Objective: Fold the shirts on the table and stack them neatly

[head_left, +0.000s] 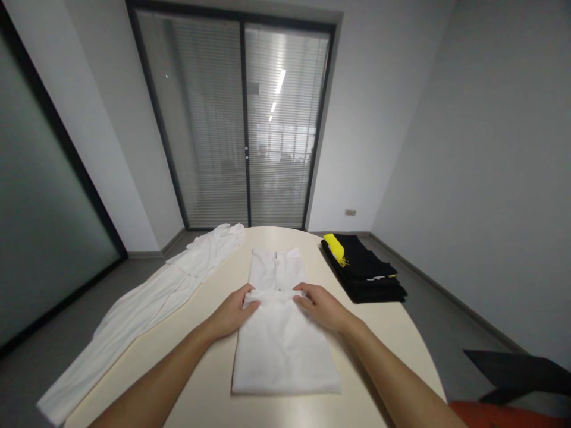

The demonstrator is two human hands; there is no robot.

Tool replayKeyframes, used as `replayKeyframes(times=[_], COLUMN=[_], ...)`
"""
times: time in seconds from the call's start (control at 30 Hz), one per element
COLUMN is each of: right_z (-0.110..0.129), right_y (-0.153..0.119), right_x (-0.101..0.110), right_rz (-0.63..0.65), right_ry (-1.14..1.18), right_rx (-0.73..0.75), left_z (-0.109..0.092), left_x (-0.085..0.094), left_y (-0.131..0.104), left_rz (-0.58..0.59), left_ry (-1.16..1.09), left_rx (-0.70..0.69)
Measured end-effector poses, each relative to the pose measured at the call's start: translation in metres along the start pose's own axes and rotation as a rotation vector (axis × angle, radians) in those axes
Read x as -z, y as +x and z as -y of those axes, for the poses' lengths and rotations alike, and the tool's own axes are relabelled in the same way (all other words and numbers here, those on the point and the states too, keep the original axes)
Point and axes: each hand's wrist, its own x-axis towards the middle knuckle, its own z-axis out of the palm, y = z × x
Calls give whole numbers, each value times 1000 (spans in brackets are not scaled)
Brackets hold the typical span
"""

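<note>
A white garment (283, 351), folded into a long narrow shape, lies on the table in front of me. Its near part is folded over toward the far end, and a short placket shows on the far part. My left hand (234, 309) pinches the left end of the folded edge between thumb and fingers. At the right end of that same edge, my right hand (319, 303) grips the cloth in the same way. Both hands rest low, close to the tabletop.
The pale round-edged table (191, 351) carries several loosely laid white garments (165, 291) along its left edge. A stack of folded black garments (363, 267) with a yellow patch sits at the right. Part of a black and orange chair (513, 380) shows at lower right.
</note>
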Motion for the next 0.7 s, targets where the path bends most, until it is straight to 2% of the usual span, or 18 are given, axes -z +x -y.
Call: replayKeyframes(times=[0.07,0.13,0.27,0.37,0.47,0.57,0.63,0.7], right_z=[-2,-1,7,14,20,20,15,7], right_y=[-1,-4,-12,-15,-15,-10,-6,-2], right_x=[1,5,15,20,24,25,22,16], right_rz=[64,138,392,519,464,222,52,-40], right_ry=[-26,-25,57,141,201,206,171,131], right_rx=[-10,-22,-40,-28,6,62,63,38], left_z=[-1,-5,-14,-20,-24,-22,-16,-7], left_x=[3,8,16,19,18,11,3,-4], left_y=[-2,-5,-11,-13,-13,-8,-4,0], left_rz=[54,157,397,461,370,136,-16,-93], left_ry=[19,0,-12,-36,-115,-179,-187,-141], left_rx=[6,9,28,-11,-87,-114,-85,-32])
